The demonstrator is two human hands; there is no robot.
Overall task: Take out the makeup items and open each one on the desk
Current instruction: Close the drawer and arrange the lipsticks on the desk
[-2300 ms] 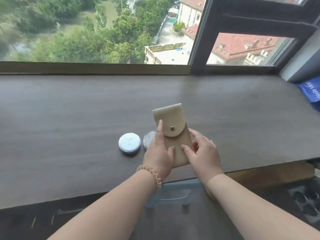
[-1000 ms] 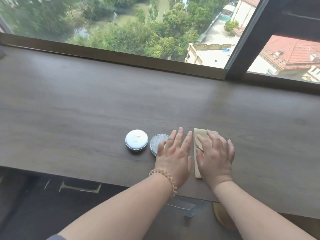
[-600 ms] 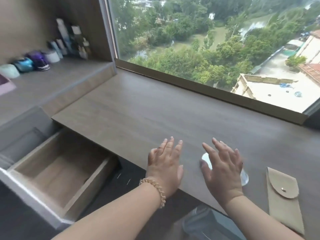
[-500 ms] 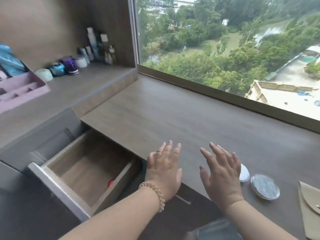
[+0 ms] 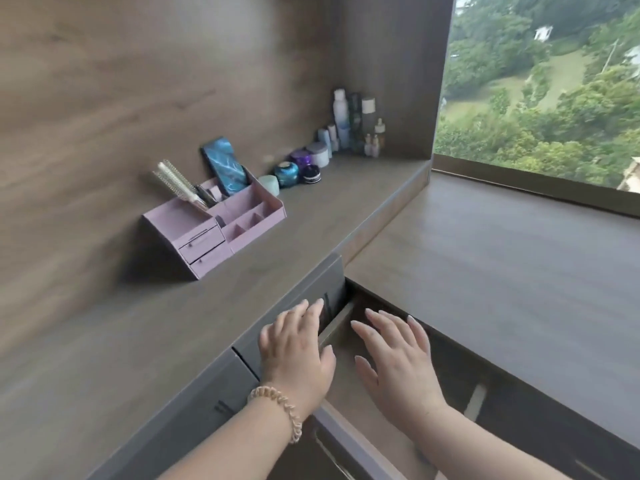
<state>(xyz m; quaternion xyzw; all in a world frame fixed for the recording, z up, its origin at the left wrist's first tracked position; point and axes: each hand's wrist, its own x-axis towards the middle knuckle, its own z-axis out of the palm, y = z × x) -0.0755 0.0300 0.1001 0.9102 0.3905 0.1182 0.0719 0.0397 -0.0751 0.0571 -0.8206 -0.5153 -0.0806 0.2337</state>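
So the drawer point(image 5: 335, 328) is pulled out right under both hands, tucked below the edge of the desk point(image 5: 502, 271). You can see its pale wooden side wall between the two hands and a bit of its floor. The hands cover most of the inside, so I honestly can't tell what makeup is in there.

The right hand point(image 5: 394, 355) hovers palm down over the drawer with its fingers straight and spread, holding nothing. The left hand point(image 5: 294, 355) is just beside it, also flat and empty. Its fingertips reach over the dark cabinet front at the drawer's left edge, and whether they actually touch it I can't say. There's a beaded bracelet point(image 5: 280, 407) on the left wrist.

The desk runs off to the right of the right hand, up to the window point(image 5: 540, 81) with trees outside. To the left of the left hand is a raised shelf point(image 5: 156, 341). Further ahead on it sits a pink organizer point(image 5: 214, 230) with small drawers. A hairbrush point(image 5: 176, 183) and a phone point(image 5: 225, 169) stick up out of it. Past that, well away from both hands, there's a row of little jars point(image 5: 287, 173), then a bunch of bottles point(image 5: 349, 123) in the far corner by the wall.
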